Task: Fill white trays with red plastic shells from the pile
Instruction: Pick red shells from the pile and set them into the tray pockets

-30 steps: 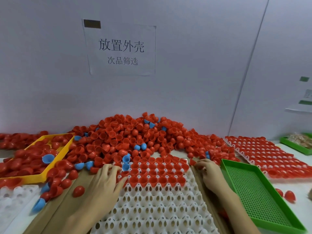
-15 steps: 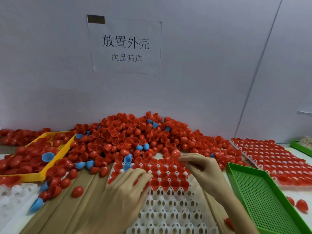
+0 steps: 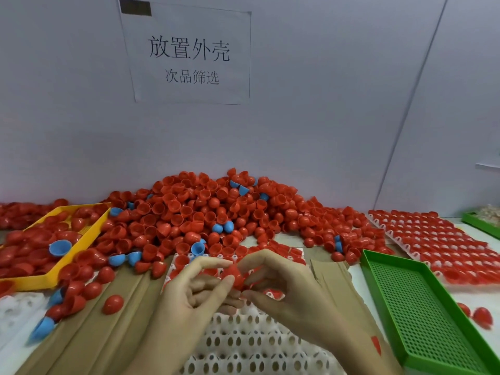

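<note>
A big pile of red shells point(image 3: 205, 212), with a few blue ones mixed in, lies against the back wall. In front of me is a white tray point(image 3: 243, 345) with oval holes; its far rows hold red shells, mostly hidden by my hands. Both hands meet above the tray's middle. My left hand point(image 3: 194, 296) pinches a red shell point(image 3: 234, 274) between thumb and forefinger. My right hand point(image 3: 284, 288) curls over from the right, its fingertips touching the same shell.
A yellow tray point(image 3: 67, 255) with red shells and a blue one sits at the left. A green perforated tray point(image 3: 422, 307) lies at the right, a filled white tray point(image 3: 446, 239) behind it. Cardboard strips point(image 3: 94, 328) flank the tray; loose shells lie on them.
Both hands have come together over the tray's middle, from its left and right edges. A red shell is now held between their fingertips. The camera has tilted up.
</note>
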Demonstrator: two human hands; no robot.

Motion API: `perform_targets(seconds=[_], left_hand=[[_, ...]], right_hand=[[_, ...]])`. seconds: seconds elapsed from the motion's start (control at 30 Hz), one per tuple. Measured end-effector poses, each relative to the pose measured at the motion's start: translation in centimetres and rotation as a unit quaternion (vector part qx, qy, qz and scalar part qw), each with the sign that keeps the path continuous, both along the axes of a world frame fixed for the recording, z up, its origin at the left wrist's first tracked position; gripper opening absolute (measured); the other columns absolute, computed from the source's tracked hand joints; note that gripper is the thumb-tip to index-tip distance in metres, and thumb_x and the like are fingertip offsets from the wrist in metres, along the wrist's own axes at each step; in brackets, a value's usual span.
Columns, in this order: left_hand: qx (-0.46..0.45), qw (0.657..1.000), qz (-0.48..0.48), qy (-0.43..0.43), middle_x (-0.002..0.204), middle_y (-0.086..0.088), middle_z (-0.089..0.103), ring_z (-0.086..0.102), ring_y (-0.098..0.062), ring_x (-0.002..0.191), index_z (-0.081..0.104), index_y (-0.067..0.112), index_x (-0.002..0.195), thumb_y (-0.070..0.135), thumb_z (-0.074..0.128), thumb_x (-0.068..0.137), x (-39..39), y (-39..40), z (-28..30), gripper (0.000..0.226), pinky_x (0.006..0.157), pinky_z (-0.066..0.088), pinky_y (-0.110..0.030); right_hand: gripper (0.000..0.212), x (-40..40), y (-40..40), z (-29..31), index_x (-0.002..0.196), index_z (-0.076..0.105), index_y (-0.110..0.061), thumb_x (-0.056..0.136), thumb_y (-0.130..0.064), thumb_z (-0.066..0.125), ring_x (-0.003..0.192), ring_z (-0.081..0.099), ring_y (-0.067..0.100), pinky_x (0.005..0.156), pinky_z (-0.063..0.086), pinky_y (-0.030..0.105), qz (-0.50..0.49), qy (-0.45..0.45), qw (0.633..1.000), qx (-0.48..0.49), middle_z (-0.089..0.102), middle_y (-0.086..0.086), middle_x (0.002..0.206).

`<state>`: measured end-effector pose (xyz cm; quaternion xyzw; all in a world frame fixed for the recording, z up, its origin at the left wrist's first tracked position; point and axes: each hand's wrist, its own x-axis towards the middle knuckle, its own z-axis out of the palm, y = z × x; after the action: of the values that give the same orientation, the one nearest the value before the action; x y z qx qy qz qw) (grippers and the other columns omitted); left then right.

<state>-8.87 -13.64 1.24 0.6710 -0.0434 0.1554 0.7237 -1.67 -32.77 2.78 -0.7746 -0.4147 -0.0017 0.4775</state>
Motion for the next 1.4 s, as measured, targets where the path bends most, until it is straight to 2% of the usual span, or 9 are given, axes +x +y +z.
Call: perform_targets(seconds=[0.13,0.27,0.47,0.63,0.83,1.0,1.17,1.27,1.4], left_hand=[[0.059,0.998,-0.003,-0.034,0.098,-0.011,0.077,0.077,-0.03,0.085,0.072,0.03,0.109,0.011,0.07,0.089,0.0,0.1,-0.5,0.027,0.077,0.063,-0.033],[0.117,0.992,0.031,-0.044,0.108,-0.006,0.074,0.077,-0.024,0.089,0.07,0.033,0.119,0.014,0.072,0.091,0.0,-0.5,-1.6,0.035,0.085,0.061,-0.04],[0.169,0.984,-0.024,-0.045,0.112,0.008,0.075,0.075,-0.013,0.101,0.069,0.038,0.112,0.012,0.077,0.088,0.0,0.0,-1.6,0.036,0.086,0.057,-0.02],[0.166,0.983,-0.079,-0.012,0.116,0.008,0.073,0.069,-0.012,0.113,0.063,0.04,0.117,0.046,0.066,0.091,0.1,0.3,-1.5,0.026,0.093,0.054,-0.023],[0.172,0.985,-0.012,-0.022,0.117,0.015,0.073,0.07,-0.013,0.11,0.062,0.052,0.107,0.073,0.048,0.086,1.6,3.0,-0.7,0.033,0.086,0.06,-0.044],[0.323,0.927,0.19,-0.006,0.104,0.022,0.067,0.061,0.01,0.102,0.058,0.045,0.103,0.06,0.04,0.098,2.0,6.3,-1.6,0.024,0.077,0.047,-0.01],[0.496,0.826,0.256,0.08,0.096,0.01,0.056,0.059,-0.012,0.085,0.054,0.031,0.104,0.051,0.038,0.1,2.2,7.8,-2.7,0.025,0.072,0.054,-0.036],[0.499,0.823,0.265,0.062,0.075,0.008,0.06,0.058,-0.012,0.071,0.054,0.028,0.098,0.041,0.046,0.103,2.2,7.6,-3.1,0.017,0.059,0.049,-0.031],[0.511,0.819,0.251,0.069,0.049,0.003,0.059,0.056,-0.012,0.047,0.051,0.028,0.095,0.041,0.043,0.102,2.2,8.0,-2.9,0.017,0.047,0.047,-0.034]], right_hand=[[0.024,0.1,0.0,0.2,0.119,0.068,-0.021,0.101,-0.006,0.063,0.104,0.074,0.018,0.087,0.06,0.029,-0.034,0.017,0.996,0.081,0.073,-0.005,0.113],[0.007,0.4,0.1,0.1,0.099,0.076,-0.029,0.095,-0.024,0.074,0.091,0.071,0.019,0.076,0.06,0.032,-0.108,-0.027,0.992,0.066,0.069,-0.009,0.101],[0.018,0.7,-0.4,0.1,0.106,0.073,-0.029,0.092,-0.019,0.077,0.093,0.071,0.019,0.079,0.06,0.033,-0.059,0.085,0.994,0.043,0.072,-0.005,0.104],[0.017,0.5,-0.7,0.6,0.104,0.074,-0.026,0.093,-0.013,0.076,0.091,0.074,0.018,0.081,0.062,0.04,-0.032,0.066,0.997,-0.015,0.076,-0.003,0.098],[0.022,3.8,-6.4,1.6,0.096,0.072,-0.03,0.091,-0.008,0.073,0.076,0.071,0.0,0.071,0.061,0.023,-0.301,-0.028,0.951,-0.058,0.075,-0.01,0.081],[0.019,4.9,-9.0,0.5,0.098,0.076,-0.032,0.094,-0.014,0.073,0.076,0.072,0.005,0.075,0.061,0.028,-0.242,0.032,0.942,-0.232,0.076,-0.009,0.081],[0.018,5.3,-8.1,-0.6,0.098,0.076,-0.03,0.093,-0.014,0.073,0.078,0.068,0.015,0.074,0.058,0.028,-0.249,0.005,0.933,-0.262,0.073,0.001,0.08],[0.015,5.3,-7.6,-1.1,0.099,0.074,-0.033,0.092,-0.019,0.075,0.078,0.063,0.007,0.069,0.053,0.018,-0.255,-0.019,0.932,-0.259,0.069,-0.002,0.078],[0.011,5.6,-8.6,-0.7,0.102,0.075,-0.034,0.098,-0.025,0.069,0.073,0.07,0.005,0.07,0.06,0.025,-0.242,0.025,0.941,-0.235,0.073,-0.003,0.083]])
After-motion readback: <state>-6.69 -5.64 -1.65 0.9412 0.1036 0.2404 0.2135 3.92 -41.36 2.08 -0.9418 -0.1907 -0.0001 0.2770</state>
